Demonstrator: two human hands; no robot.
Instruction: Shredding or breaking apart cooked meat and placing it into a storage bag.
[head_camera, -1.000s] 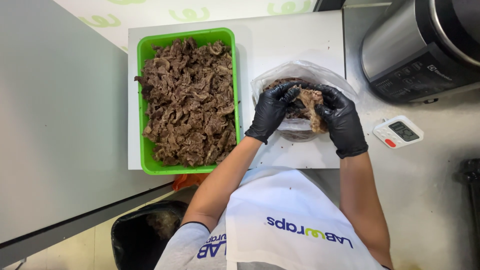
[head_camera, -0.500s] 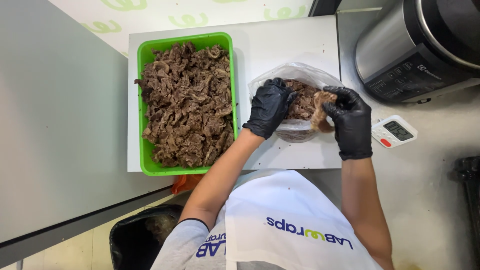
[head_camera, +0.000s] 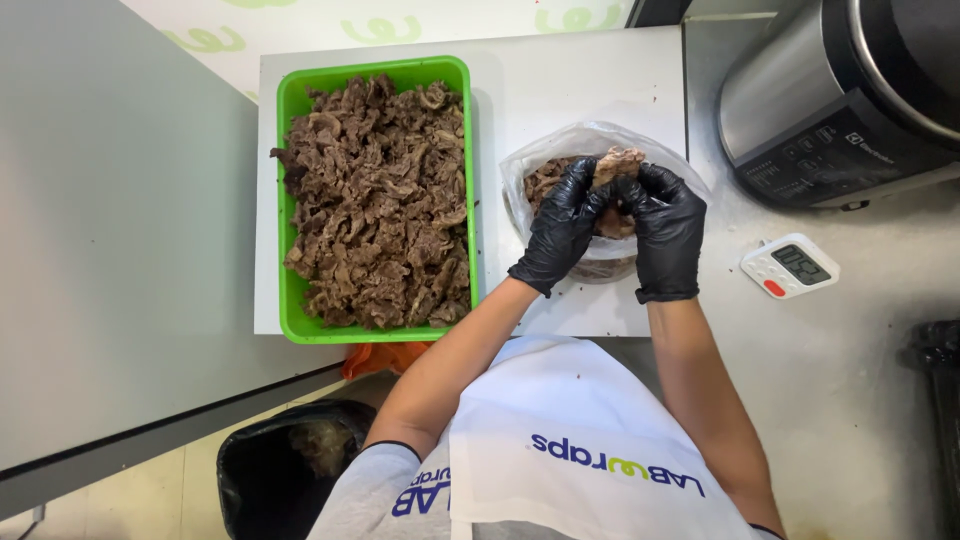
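Both my hands wear black gloves and meet over a clear plastic bag (head_camera: 560, 150) lining a round container on the white board (head_camera: 580, 90). My left hand (head_camera: 560, 225) and my right hand (head_camera: 662, 228) together grip a chunk of cooked brown meat (head_camera: 618, 163) just above the bag, which holds more meat. To the left stands a green tray (head_camera: 290, 200) heaped with shredded brown meat (head_camera: 375, 200).
A steel cooker (head_camera: 830, 90) stands at the back right. A small white digital timer (head_camera: 790, 266) lies on the steel counter beside my right hand. A black-lined bin (head_camera: 270, 470) sits on the floor below the tray, and a grey surface runs along the left.
My hands have come closer together over the bag, and the meat chunk now sits higher, between both sets of fingers.
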